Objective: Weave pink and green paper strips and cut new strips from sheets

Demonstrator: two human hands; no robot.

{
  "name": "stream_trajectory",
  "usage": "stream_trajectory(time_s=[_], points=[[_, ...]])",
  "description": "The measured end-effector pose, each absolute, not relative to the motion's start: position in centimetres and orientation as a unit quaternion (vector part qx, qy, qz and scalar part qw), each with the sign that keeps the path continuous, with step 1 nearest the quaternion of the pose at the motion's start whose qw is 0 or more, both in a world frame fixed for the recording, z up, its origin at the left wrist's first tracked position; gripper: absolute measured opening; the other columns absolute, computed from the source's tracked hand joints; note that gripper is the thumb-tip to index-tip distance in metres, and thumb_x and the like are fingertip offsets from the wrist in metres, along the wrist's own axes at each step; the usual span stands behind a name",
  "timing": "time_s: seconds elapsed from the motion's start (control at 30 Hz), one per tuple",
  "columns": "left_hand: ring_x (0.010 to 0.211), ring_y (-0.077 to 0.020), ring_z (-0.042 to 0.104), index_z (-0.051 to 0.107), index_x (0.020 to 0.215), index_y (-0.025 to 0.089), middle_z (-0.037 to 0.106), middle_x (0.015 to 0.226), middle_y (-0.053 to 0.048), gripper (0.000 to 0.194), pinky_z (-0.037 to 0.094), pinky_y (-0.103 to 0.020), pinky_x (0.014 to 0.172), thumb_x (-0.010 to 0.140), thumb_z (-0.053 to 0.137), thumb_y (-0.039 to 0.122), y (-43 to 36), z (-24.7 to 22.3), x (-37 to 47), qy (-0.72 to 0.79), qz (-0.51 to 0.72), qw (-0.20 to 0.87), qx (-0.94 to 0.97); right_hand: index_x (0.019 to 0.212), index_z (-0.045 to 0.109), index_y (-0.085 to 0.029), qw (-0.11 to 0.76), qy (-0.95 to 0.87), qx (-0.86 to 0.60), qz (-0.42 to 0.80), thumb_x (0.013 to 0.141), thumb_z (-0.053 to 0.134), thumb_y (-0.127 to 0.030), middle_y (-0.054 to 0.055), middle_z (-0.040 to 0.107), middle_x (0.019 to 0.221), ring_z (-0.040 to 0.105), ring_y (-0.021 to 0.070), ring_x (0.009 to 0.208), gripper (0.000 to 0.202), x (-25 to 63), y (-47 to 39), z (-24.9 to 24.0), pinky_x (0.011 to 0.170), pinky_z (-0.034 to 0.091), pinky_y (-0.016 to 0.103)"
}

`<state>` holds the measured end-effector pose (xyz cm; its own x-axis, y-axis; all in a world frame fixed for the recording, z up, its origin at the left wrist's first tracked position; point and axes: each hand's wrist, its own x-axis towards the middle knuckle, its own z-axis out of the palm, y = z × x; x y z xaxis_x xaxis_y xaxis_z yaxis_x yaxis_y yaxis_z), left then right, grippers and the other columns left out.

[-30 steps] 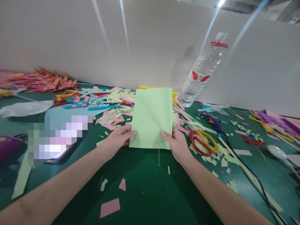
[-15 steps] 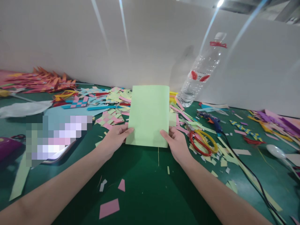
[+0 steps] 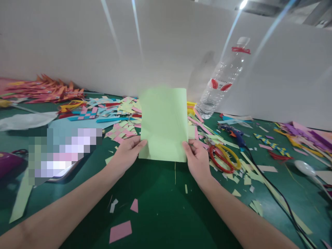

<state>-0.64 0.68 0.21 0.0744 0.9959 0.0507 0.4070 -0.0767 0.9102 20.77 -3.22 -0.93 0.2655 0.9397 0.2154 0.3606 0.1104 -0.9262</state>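
A light green sheet of paper (image 3: pixel 164 124) is held up over the green table, its lower edge towards me. My left hand (image 3: pixel 128 154) pinches its lower left edge, thumb in front and fingers behind. At the lower right edge my right hand (image 3: pixel 198 159) grips it the same way. The fingers behind the paper are partly hidden. Just right of my right hand lie scissors with red and yellow handles (image 3: pixel 225 157). Cut pink and green paper strips (image 3: pixel 121 129) lie behind and beside the sheet.
A clear plastic bottle (image 3: pixel 224 77) leans against the grey wall (image 3: pixel 85 45). On the right are a glue gun (image 3: pixel 234 135) with a black cord and a white spoon (image 3: pixel 305 168). A blurred-out phone (image 3: pixel 64 157) lies left; pink scraps (image 3: pixel 120 231) are in front.
The green sheet's top edge has risen and its upper left side has swung left, blurred by motion. My right hand has shifted slightly right; my left hand is nearly where it was.
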Motion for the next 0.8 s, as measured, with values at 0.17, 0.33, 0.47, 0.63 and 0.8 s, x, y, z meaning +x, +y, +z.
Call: stream_trajectory(time_s=[0.17, 0.33, 0.47, 0.63, 0.8], points=[[0.05, -0.0138, 0.042, 0.045, 0.057, 0.02, 0.04, 0.053, 0.003, 0.031, 0.033, -0.025, 0.048, 0.08, 0.053, 0.039, 0.51, 0.51, -0.48, 0.55, 0.375, 0.386, 0.638, 0.091, 0.057, -0.018, 0.519, -0.515, -0.598, 0.328, 0.084, 0.053, -0.054, -0.004, 0.055, 0.051, 0.045, 0.0093, 0.035, 0.037, 20.68, -3.16, -0.89, 0.033, 0.034, 0.021], [0.051, -0.0142, 0.044, 0.049, 0.059, 0.02, 0.044, 0.055, 0.002, 0.03, 0.032, -0.025, 0.047, 0.08, 0.053, 0.04, 0.41, 0.51, -0.48, 0.545, 0.377, 0.393, 0.638, 0.092, 0.056, -0.018, 0.512, -0.511, -0.603, 0.336, 0.084, 0.052, -0.055, -0.005, 0.054, 0.049, 0.044, 0.0077, 0.033, 0.038, 20.73, -3.17, -0.82, 0.03, 0.034, 0.017], [0.051, -0.0136, 0.046, 0.053, 0.06, 0.019, 0.047, 0.055, 0.002, 0.029, 0.032, -0.024, 0.047, 0.081, 0.053, 0.039, 0.3, 0.62, -0.4, 0.531, 0.381, 0.41, 0.636, 0.094, 0.056, -0.019, 0.498, -0.503, -0.62, 0.339, 0.085, 0.05, -0.056, -0.006, 0.054, 0.048, 0.046, 0.0077, 0.032, 0.039, 20.68, -3.25, -0.79, 0.03, 0.036, 0.016], [0.05, -0.0136, 0.05, 0.056, 0.064, 0.019, 0.051, 0.056, 0.002, 0.027, 0.036, -0.024, 0.047, 0.081, 0.055, 0.041, 0.21, 0.74, -0.25, 0.514, 0.385, 0.459, 0.613, 0.096, 0.058, -0.018, 0.495, -0.496, -0.631, 0.333, 0.085, 0.048, -0.058, -0.006, 0.053, 0.048, 0.045, 0.0075, 0.03, 0.042, 20.64, -3.29, -0.63, 0.027, 0.034, 0.016], [0.053, -0.013, 0.051, 0.06, 0.072, 0.019, 0.057, 0.065, 0.001, 0.026, 0.039, -0.023, 0.048, 0.079, 0.059, 0.044, 0.35, 0.36, -0.39, 0.506, 0.387, 0.508, 0.58, 0.096, 0.06, -0.018, 0.5, -0.492, -0.629, 0.336, 0.086, 0.047, -0.058, -0.007, 0.05, 0.046, 0.044, 0.0073, 0.029, 0.043, 20.56, -3.34, -0.58, 0.028, 0.035, 0.016]])
